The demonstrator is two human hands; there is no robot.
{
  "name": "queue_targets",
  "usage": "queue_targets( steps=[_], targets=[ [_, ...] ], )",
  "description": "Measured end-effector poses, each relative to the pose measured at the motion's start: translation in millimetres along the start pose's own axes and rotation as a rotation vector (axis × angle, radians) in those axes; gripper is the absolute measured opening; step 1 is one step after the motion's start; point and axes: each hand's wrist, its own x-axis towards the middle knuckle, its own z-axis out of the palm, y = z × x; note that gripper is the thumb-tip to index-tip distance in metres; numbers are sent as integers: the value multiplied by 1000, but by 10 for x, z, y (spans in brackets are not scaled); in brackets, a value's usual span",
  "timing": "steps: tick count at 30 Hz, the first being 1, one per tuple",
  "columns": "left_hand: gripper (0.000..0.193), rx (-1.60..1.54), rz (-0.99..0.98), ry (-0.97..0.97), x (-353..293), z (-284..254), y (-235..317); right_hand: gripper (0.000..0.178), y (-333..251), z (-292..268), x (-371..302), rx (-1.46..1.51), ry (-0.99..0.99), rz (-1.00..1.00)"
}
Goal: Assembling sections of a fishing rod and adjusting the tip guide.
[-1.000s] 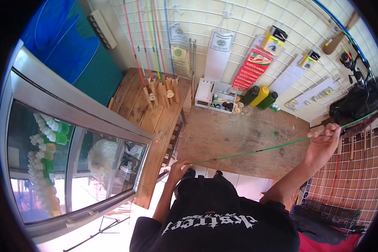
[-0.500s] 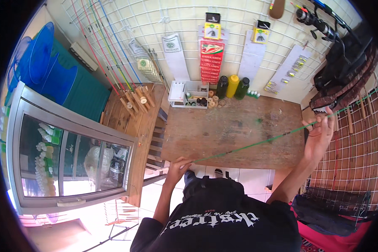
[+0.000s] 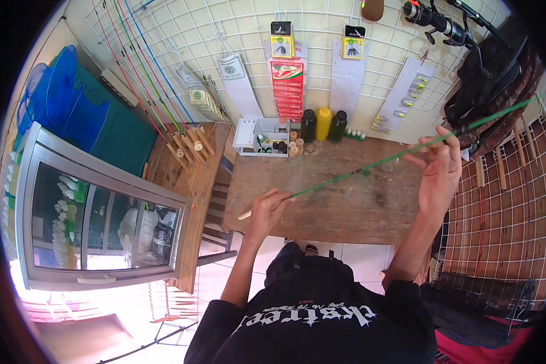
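Observation:
A thin green fishing rod point(image 3: 379, 162) slants across in front of me, low at the left and rising to the far right. My left hand point(image 3: 269, 210) is closed around its pale handle point(image 3: 244, 215), whose end sticks out to the left of my fist. Farther along, the fingers of my right hand point(image 3: 441, 167) are curled loosely about the green shaft, palm partly turned up. The rod's thin end runs on past that hand toward the hanging bags at the right edge. Both hands are raised over the wooden table point(image 3: 321, 212).
On the table's back edge stand a white organizer point(image 3: 244, 150), wooden spools point(image 3: 293, 145) and several bottles point(image 3: 323, 124). Rods with wooden handles point(image 3: 194, 145) lean at left beside a glass cabinet point(image 3: 103, 212). Dark bags point(image 3: 491, 91) and a rod rack point(image 3: 509, 218) are at right.
Both hands have moved up and away from me, carrying the rod farther over the table. My right hand has shifted a little left, and the head view has swung slightly.

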Motion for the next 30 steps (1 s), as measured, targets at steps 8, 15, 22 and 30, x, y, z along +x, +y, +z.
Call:
queue_targets(
  steps=[8,15,22,30],
  targets=[
    [18,-179,-76,-4,718,162,146,34,347,671,286,-267,-266,128],
    [19,-285,-23,-36,1136,466,118,27,673,896,432,-372,-240,73],
    [18,-271,90,-90,1243,544,-69,23,962,949,414,-541,-200,-13],
    [22,-225,102,-107,1338,527,-247,24,1330,870,249,-480,-121,-54]
  ],
)
